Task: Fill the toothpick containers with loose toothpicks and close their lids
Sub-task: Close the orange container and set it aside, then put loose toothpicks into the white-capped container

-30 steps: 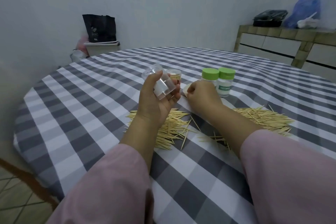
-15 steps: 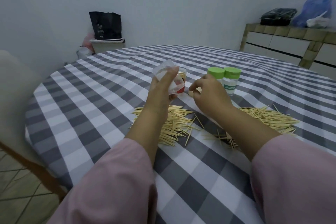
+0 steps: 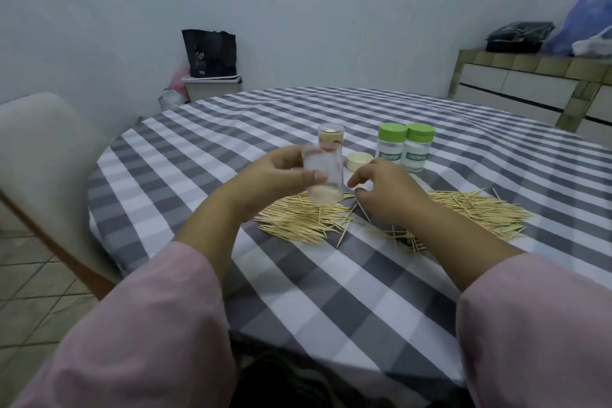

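While the left hand holds a clear container upright above the counter, its fingers and thumb curl round the blurred plastic wall. Whether any toothpicks are inside cannot be told through the blur. Beside it, the right hand hovers low over the checked cloth with its fingers loosely bent and nothing in them. Loose toothpicks lie in 1 heap under the left hand, and a second heap spreads out to the right of the right hand. Behind the held container stands another clear container, and just to its right lies a pale lid on the cloth. Further right, 2 green-capped containers stand side by side, touching. A pale chair stands at the counter's left edge.
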